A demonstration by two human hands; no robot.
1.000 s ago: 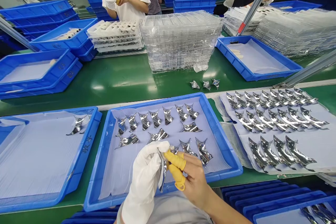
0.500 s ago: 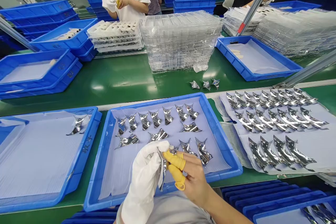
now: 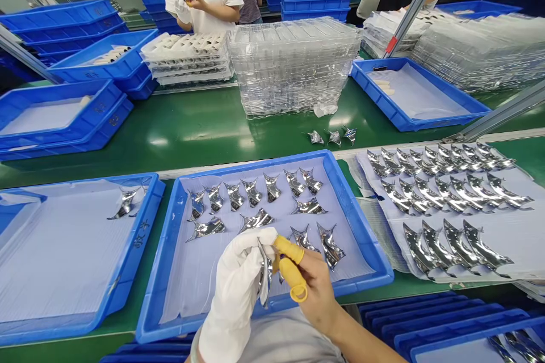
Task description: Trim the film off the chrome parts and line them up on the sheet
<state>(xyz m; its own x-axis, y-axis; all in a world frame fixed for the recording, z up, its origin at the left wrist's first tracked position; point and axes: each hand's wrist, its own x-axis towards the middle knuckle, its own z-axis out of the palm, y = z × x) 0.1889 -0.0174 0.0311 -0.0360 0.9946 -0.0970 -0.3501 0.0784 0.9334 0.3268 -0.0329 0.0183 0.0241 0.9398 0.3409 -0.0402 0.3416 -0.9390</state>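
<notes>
The left hand (image 3: 236, 275) is covered by a white fabric glove and is held upright at the lower middle of the view, curled closed. The bare right hand (image 3: 315, 289) is held just beside it, and the right forearm (image 3: 361, 337) is angled in from the lower right. Two yellow rubber finger cots (image 3: 289, 250) are worn on the right hand and are pointed toward the gloved hand.
</notes>
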